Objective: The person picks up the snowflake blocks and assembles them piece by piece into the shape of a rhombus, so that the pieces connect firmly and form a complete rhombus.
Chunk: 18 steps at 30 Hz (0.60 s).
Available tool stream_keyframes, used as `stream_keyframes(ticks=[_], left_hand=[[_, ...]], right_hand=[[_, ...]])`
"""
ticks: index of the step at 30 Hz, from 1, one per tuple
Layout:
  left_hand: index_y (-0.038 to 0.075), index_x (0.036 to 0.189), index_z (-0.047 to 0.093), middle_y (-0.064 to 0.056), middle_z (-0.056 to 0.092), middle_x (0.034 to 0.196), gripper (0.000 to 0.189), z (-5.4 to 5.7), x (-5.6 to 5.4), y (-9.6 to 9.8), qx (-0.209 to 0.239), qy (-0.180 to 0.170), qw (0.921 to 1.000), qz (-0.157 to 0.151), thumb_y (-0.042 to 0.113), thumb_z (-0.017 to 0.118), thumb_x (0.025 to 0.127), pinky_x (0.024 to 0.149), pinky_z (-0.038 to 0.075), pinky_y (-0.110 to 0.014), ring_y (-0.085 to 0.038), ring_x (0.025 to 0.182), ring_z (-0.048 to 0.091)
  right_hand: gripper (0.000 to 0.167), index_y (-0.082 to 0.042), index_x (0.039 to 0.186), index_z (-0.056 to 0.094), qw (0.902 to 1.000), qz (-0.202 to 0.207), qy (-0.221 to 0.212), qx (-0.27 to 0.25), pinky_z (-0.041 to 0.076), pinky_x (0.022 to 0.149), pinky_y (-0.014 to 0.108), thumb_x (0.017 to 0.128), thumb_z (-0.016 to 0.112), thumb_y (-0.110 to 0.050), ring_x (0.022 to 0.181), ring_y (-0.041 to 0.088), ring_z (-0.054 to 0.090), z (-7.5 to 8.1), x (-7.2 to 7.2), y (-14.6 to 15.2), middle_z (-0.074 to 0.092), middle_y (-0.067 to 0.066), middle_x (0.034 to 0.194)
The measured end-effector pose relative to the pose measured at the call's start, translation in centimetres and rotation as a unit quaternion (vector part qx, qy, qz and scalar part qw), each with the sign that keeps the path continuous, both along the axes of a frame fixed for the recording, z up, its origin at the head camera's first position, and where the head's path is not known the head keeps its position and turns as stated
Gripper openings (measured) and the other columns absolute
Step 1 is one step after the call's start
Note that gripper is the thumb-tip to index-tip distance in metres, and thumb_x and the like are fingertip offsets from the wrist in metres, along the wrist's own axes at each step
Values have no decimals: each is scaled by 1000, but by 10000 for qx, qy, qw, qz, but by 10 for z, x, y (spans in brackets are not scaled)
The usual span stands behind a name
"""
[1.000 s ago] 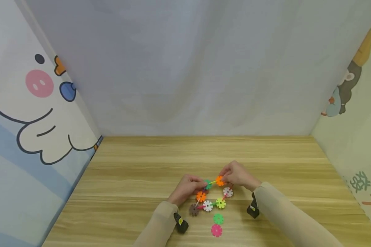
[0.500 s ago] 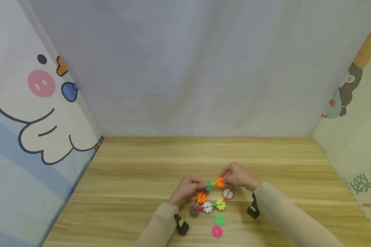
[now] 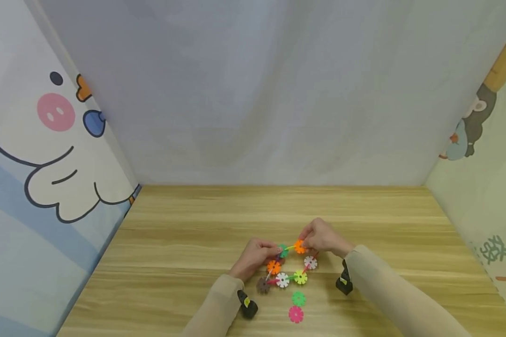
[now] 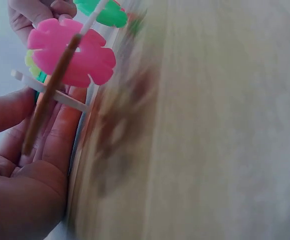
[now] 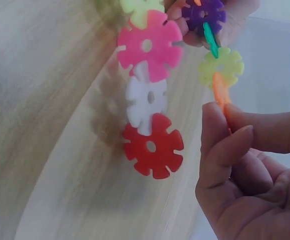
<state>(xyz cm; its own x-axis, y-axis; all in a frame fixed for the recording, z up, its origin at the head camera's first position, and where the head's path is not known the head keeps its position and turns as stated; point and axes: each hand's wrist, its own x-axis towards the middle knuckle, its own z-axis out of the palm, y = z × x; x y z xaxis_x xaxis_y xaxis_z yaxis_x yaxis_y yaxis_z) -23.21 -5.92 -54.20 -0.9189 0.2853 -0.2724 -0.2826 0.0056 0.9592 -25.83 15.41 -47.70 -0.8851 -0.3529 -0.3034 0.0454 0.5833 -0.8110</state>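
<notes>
Notched plastic snowflake discs are slotted together in a ring-like chain between my hands in the head view. My left hand (image 3: 255, 257) pinches a green disc (image 3: 284, 251) at the upper left of it. With thumb and fingertips, my right hand (image 3: 324, 236) holds an orange disc (image 3: 299, 247) at the upper right; the right wrist view shows that orange disc (image 5: 219, 90) edge-on, slotted to a yellow disc (image 5: 224, 67). Nearer to me, the chain includes a brown disc (image 3: 264, 285), a white disc (image 3: 282, 280) and a yellow-green disc (image 3: 300, 277). Fingers partly hide some joints.
A loose-looking green disc (image 3: 298, 298) and a pink disc (image 3: 296, 314) lie close together in front of the chain. The wooden table (image 3: 185, 215) ends at a pale curtain (image 3: 253, 117) behind, with printed cloth (image 3: 46, 154) at the left side.
</notes>
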Motion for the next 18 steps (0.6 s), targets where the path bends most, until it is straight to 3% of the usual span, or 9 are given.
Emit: stream_keyframes(ticks=[18], left_hand=[[-6,92,73,-16,70,80,14,-2,-1,1,-177,85,9998,-9,7,66,89,66,54,-30,-22,73,69]], right_hand=[[19,6,94,68,9999,114,-87,90,51,55,31,78,60,11,62,17,61,-5,-5,1,66,9,76]])
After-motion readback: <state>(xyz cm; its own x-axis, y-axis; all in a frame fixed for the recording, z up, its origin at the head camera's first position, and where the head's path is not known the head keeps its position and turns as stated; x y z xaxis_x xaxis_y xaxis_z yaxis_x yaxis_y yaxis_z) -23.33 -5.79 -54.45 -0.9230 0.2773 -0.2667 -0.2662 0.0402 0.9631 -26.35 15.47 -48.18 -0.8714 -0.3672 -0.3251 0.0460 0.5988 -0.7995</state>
